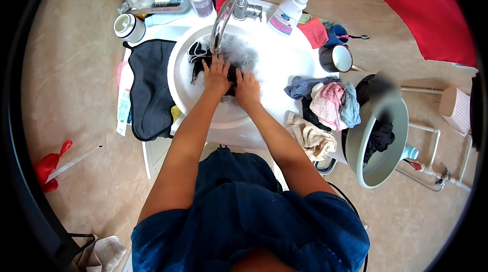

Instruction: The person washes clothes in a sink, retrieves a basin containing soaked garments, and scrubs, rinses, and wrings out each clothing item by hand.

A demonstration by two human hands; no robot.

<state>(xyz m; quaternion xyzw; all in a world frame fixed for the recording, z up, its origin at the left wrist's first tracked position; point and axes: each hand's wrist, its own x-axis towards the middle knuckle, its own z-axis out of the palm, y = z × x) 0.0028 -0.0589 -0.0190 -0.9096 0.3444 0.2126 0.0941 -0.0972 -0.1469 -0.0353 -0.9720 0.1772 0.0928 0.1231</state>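
In the sink (179, 102): dark cloth (232, 75) lies low in soapy water (243, 48), under the tap (220, 29); whether the white-trimmed part at its far left belongs to it cannot be told.
Left hand (217, 78): palm down on the cloth, fingers spread and not clenched, probably to keep it down in the suds.
Right hand (247, 89): beside the left, also open over the cloth's right edge, perhaps to share the pressure; neither shows a grasp.
Tap: its spout arches over the basin just beyond the left fingers, well placed to pour onto the cloth; whether water runs is unclear.
Left of the sink: a black mat (151, 89) spread flat on the desk (295, 64), apart from the suds.
Far side: a pump bottle (202, 2) and a white bottle (288, 16) stand upright either side of the tap, seemingly for easy reach.
Right side: crumpled clothes (328, 104) are heaped between the sink and a bucket (365, 157) holding dark clothes (378, 142), likely kept within reach.
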